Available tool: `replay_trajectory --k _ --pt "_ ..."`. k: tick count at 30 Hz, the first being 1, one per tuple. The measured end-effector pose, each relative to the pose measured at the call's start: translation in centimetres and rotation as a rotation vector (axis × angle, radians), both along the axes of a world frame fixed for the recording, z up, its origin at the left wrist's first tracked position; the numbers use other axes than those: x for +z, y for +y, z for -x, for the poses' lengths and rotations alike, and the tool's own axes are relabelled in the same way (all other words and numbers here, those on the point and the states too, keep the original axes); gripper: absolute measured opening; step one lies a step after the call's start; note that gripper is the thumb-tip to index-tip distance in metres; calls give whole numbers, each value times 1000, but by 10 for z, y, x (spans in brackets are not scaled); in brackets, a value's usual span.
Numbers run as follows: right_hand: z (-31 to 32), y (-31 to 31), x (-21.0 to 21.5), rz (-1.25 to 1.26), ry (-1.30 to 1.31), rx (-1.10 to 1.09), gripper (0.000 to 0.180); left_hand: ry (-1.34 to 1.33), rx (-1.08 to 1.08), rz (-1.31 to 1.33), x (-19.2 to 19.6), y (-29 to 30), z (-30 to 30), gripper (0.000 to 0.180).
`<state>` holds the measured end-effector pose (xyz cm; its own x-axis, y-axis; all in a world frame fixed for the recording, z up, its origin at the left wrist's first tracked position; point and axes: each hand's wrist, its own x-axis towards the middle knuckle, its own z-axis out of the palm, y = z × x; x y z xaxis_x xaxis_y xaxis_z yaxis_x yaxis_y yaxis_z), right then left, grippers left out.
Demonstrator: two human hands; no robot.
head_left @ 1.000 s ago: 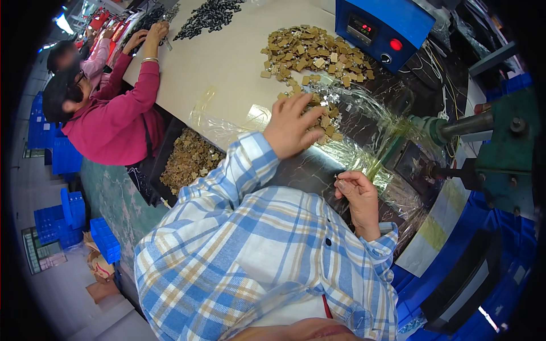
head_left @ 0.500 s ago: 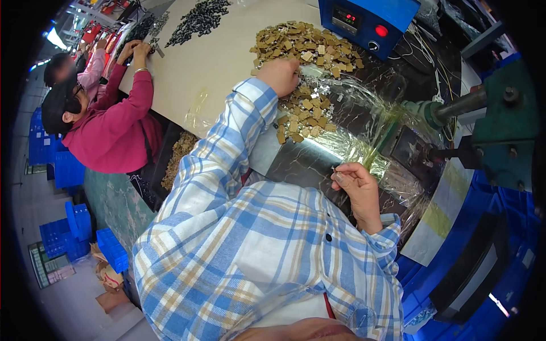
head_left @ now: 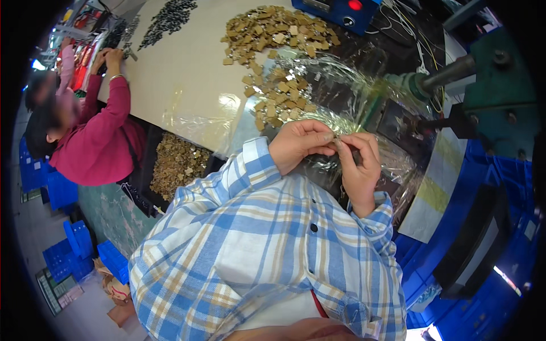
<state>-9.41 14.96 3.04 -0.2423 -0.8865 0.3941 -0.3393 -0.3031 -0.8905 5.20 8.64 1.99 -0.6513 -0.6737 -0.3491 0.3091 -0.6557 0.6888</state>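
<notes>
My left hand (head_left: 300,145) and my right hand (head_left: 362,169) meet in front of my chest, fingertips almost touching. Both are closed in a pinch around a tiny dark piece (head_left: 336,138), too small and covered to name. Just beyond my left hand lies a loose heap of small tan, square-cornered pieces with silvery bits (head_left: 284,98). A bigger pile of the same tan pieces (head_left: 273,33) spreads farther back. Crumpled clear plastic film (head_left: 352,85) covers the dark tabletop beyond my hands.
A green press-like machine (head_left: 500,102) stands at the right. At the back is a blue control box (head_left: 335,14). Small black parts (head_left: 168,23) lie far left on the table. A tray of brownish pieces (head_left: 177,162) sits left. A co-worker in a magenta top (head_left: 102,142) works there.
My left hand has come back from the tan pile toward me and met my right hand. My right hand has moved slightly up. The view has shifted a little.
</notes>
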Motion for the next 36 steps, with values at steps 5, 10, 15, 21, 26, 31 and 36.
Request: replay_trajectory --k 5,10,15,21,26,31,36 --pt "5 7 -2 -13 117 -85 16 -14 -13 -17 -3 5 13 15" --pt "5 9 -2 18 231 -152 16 -14 -8 7 1 10 14 17" --pt "7 11 -6 33 315 -120 17 -24 2 35 0 12 11 19" --pt "6 11 -4 45 368 -93 17 -47 15 104 -2 15 9 19" --pt "9 12 -2 48 389 -55 16 -40 -21 165 -3 13 7 19" --pt "23 16 2 -142 262 219 15 -58 -137 112 -1 10 2 18" --pt "16 16 -3 -226 68 230 16 -61 -162 94 -8 8 1 17"
